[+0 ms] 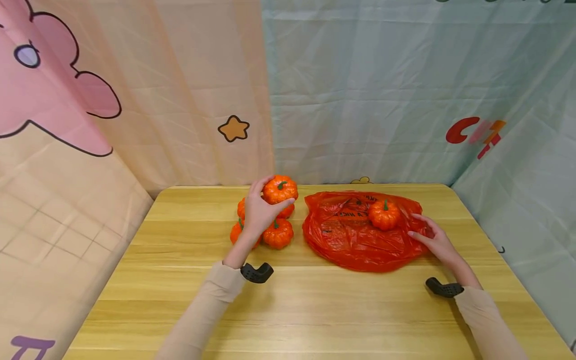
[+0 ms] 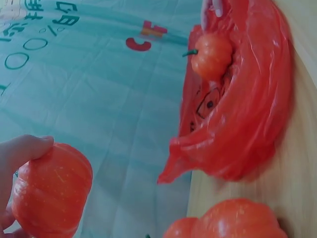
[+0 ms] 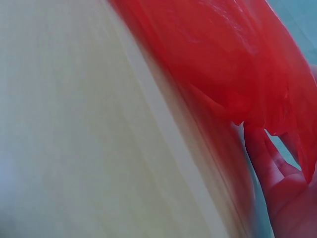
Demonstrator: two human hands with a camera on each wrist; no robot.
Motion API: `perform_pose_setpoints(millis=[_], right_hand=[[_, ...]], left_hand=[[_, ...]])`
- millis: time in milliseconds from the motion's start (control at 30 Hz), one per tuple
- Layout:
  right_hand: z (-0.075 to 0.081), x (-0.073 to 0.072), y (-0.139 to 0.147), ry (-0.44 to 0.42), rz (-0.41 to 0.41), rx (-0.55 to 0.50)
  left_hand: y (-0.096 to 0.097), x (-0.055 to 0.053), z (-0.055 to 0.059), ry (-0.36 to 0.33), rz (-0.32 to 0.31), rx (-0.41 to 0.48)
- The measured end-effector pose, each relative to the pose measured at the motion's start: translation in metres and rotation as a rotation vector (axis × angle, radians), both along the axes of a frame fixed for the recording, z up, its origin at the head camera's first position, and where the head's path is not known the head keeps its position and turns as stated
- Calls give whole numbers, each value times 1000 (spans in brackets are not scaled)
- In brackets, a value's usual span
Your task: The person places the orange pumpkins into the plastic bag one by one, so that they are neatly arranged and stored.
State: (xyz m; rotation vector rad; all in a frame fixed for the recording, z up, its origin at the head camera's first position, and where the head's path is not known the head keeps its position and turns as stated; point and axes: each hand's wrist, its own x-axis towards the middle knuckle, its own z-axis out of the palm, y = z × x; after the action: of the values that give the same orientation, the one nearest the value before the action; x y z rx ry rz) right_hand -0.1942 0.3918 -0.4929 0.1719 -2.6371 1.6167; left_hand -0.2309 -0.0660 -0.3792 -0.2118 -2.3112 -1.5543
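Note:
My left hand [image 1: 262, 210] grips a small orange pumpkin [image 1: 281, 190] with a green stem, held above several similar pumpkins [image 1: 277, 234] grouped on the table. In the left wrist view the thumb and fingers wrap the held pumpkin [image 2: 54, 191] from the left. A red plastic bag [image 1: 346, 245] lies to the right, with one pumpkin [image 1: 384, 215] on it. At the bag's right edge my right hand [image 1: 438, 242] touches the plastic, thumb and fingers spread apart. Red film hides part of that hand [image 3: 292, 198] in the right wrist view.
The light wooden table [image 1: 315, 310] ends at a printed cloth backdrop [image 1: 382, 100] behind the bag and pumpkins. More cloth hangs along the left and right sides. Bare wood shows in front of the bag.

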Motion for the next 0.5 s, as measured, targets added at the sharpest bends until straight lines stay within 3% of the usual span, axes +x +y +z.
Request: perform_pose_setpoints(millis=[300,500], right_hand=[[0,1,0,2,-18,12],[0,0,-1,21,-11,-9]], left_hand=[[36,-3,-1,4,-125,-42],[61,-4,-4,-34,-187,-32]])
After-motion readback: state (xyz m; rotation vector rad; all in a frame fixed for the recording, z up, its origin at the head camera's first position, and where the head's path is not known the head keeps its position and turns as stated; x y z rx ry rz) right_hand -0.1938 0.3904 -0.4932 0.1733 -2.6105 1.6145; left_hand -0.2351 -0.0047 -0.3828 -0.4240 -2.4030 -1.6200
